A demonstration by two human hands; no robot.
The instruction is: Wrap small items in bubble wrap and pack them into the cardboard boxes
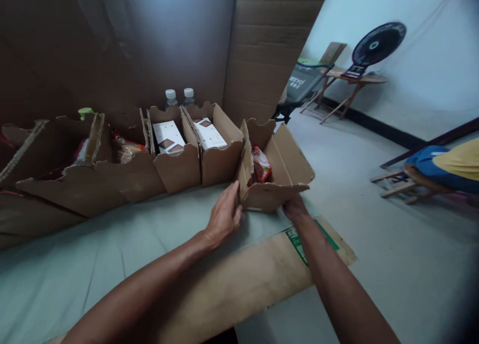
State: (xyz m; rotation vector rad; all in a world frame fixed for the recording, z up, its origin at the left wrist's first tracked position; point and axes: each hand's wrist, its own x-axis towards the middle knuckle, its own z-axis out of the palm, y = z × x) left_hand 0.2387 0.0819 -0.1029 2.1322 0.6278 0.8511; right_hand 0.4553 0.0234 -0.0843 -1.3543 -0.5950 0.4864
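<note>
A small open cardboard box (279, 176) sits at the right end of a row of boxes, with a red snack packet (261, 167) inside. My left hand (224, 215) presses against its left front corner, thumb on the wall. My right hand (295, 207) grips its front right underside, fingers hidden below the box. The box hangs partly over the edge of the light cloth-covered surface (93, 264).
Two boxes holding white cartons (169, 137) (209, 133) stand left of it, then boxes with packets (125, 149). Two water bottles (179, 98) stand behind. Tall cardboard walls (149, 44) back the row. A flat cardboard sheet (239, 279) lies near me. A fan (376, 44) and chairs stand at right.
</note>
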